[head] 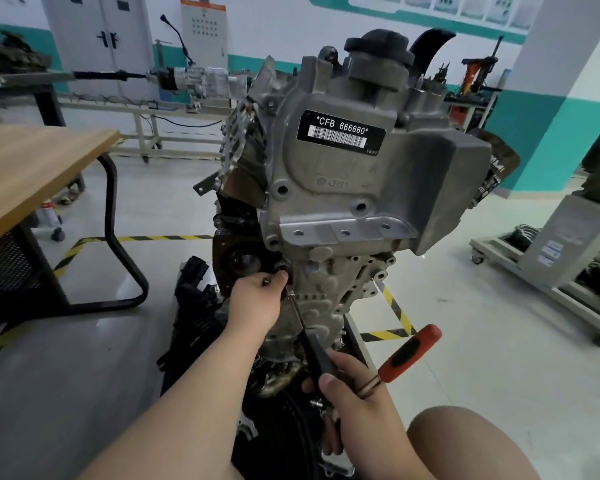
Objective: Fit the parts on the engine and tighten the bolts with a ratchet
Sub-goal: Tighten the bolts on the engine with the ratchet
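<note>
Low on the engine [343, 188], the left hand [257, 303] pinches the extension [300, 317] tip with curled fingers. Just below, the right hand [357, 407] grips the ratchet [409, 355] head.

Left: wooden tabletop [32, 168] on a black bent-tube leg [118, 258], black perforated panel [7, 268] under it, a spray can [47, 216] and a caster [58, 233] on the floor just behind. Back wall: grey double doors [101, 39], grey cabinet with an orange top [203, 32], a gearbox unit [201, 79] on a white frame stand [146, 119], teal wall stripe [534, 133]. Right: grey wheeled cart [568, 244], red equipment [471, 74] far back, blurred; yellow-black tape [153, 238] runs across the pale floor.
</note>
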The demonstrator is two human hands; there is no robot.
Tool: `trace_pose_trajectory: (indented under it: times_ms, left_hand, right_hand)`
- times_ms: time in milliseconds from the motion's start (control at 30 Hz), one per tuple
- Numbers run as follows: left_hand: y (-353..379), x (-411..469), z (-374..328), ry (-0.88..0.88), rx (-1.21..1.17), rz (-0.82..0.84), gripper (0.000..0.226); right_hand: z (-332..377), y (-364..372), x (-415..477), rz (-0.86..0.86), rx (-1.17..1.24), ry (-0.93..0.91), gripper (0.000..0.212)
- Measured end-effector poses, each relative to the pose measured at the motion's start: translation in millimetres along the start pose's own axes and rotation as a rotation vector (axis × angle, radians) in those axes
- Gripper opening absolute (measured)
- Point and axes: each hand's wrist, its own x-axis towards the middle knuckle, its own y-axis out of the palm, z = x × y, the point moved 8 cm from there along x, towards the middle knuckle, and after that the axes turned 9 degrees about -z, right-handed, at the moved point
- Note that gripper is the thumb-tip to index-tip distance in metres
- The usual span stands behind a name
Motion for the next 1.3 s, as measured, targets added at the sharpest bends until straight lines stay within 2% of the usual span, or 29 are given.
trace_pose_trajectory:
  times_ms: [67, 233, 433, 567, 633, 700, 800, 900, 967, 1067, 1300]
  left_hand:
    - [0, 0, 1, 0.007, 0.000, -0.021, 0.036]
    - [-4, 5, 3, 0.000, -0.010, -0.062, 0.037]
    - [-1, 3, 9, -0.071, -0.024, -0.030, 0.036]
    - [-5, 0, 0, 0.007, 0.066, -0.044, 0.036]
    - [-7, -4, -1, -0.010, 0.118, -0.056, 0.036]
    - [-12, -8, 12, -0.192, 0.022, -0.076, 0.032]
    - [-12, -31, 32, -0.626, -0.370, 0.033, 0.030]
    - [-14, -55, 35, -0.778, -0.521, 0.192, 0.038]
    - [-15, -71, 34, -0.761, -0.491, 0.250, 0.032]
    - [-15, -92, 30, -0.654, -0.355, 0.271, 0.021]
    - [-15, -106, 21, -0.430, -0.118, 0.351, 0.025]
  right_hand:
    - [1, 6, -1, -0.006, 0.048, 0.022, 0.024]
    - [1, 11, 1, -0.037, -0.081, -0.030, 0.021]
    - [-7, 14, 4, -0.078, -0.005, 0.003, 0.023]
    - [-12, 14, 5, -0.129, 0.044, 0.025, 0.023]
    - [-11, 13, 4, -0.162, 0.049, 0.004, 0.023]
    - [-12, 13, 3, -0.189, 0.090, 0.013, 0.024]
    - [-16, 15, 3, -0.194, 0.233, 0.089, 0.021]
    - [-19, 17, 4, -0.202, 0.359, 0.151, 0.013]
    - [-20, 18, 4, -0.204, 0.399, 0.177, 0.011]
    - [-23, 19, 1, -0.200, 0.482, 0.249, 0.022]
    - [-28, 36, -7, -0.094, 0.899, 0.523, 0.030]
